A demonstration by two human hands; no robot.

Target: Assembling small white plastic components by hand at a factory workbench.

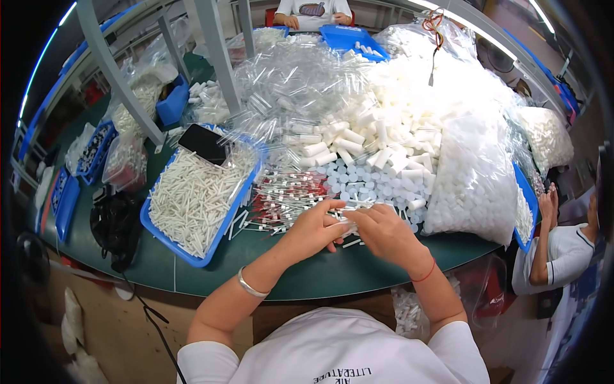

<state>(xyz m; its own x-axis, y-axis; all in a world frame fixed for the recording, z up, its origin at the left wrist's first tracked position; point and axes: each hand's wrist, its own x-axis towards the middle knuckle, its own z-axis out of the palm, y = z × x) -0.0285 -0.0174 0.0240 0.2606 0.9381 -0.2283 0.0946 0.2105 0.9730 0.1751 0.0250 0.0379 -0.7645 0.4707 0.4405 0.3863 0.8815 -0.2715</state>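
My left hand (pixel 311 229) and my right hand (pixel 387 235) meet above the near edge of the green table. The fingers of both are closed in a pinch around something small and whitish, mostly hidden between them; its kind cannot be made out. Just beyond my left hand lies a pile of thin white-and-red sticks (pixel 281 198). Pale translucent round caps (pixel 359 182) are spread beyond my fingers, and white cylinders (pixel 350 142) heap up behind them. A few slim white sticks lie loose by my fingertips.
Left of my hands, a blue tray (pixel 151 221) of short white sticks carries a black phone (pixel 203 144). A big bag of white pieces (pixel 470 179) stands at the right. Clear plastic tubes (pixel 275 83) pile up behind. A grey metal post (pixel 121 80) rises at left; other people sit around the table.
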